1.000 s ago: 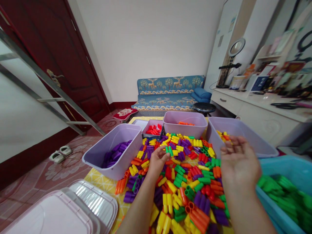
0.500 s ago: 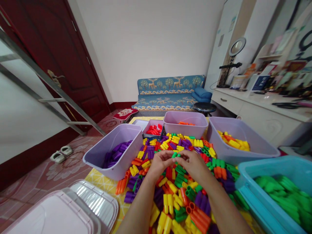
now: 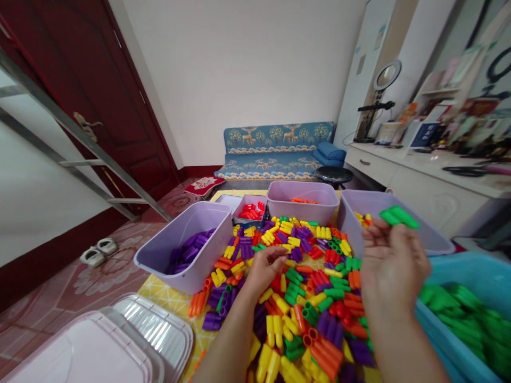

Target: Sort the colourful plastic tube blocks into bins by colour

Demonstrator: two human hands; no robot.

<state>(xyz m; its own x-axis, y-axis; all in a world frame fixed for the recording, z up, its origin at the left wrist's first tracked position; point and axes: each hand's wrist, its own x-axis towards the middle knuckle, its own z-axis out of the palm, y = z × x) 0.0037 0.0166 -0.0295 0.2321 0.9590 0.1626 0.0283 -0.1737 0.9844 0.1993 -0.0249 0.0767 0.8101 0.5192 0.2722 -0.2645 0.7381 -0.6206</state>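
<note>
My right hand (image 3: 393, 260) is raised at the right, its fingers and thumb closed on a green plastic tube block (image 3: 399, 216). Behind it stands a lilac bin (image 3: 427, 234) with yellow and orange blocks; just right and below is a turquoise tub (image 3: 459, 263) of green blocks (image 3: 467, 324). Over the middle of the pile hovers my left hand (image 3: 265, 268), fingers loosely bent and apart from the thumb, with nothing visible in it. Beneath both hands spreads a mixed pile of purple, yellow, orange, red and green tube blocks (image 3: 295, 290).
Purple blocks lie in the left lilac bin (image 3: 154, 260). At the back are a small box (image 3: 239, 218) of red blocks and a lilac bin (image 3: 301, 205) with orange ones. Stacked lids (image 3: 91, 351) lie front left. A metal ladder (image 3: 91, 149) leans at far left.
My right hand has left my left hand and swung right and up, carrying the green block from the pile's middle toward the turquoise tub. My left hand has stayed nearly in place.
</note>
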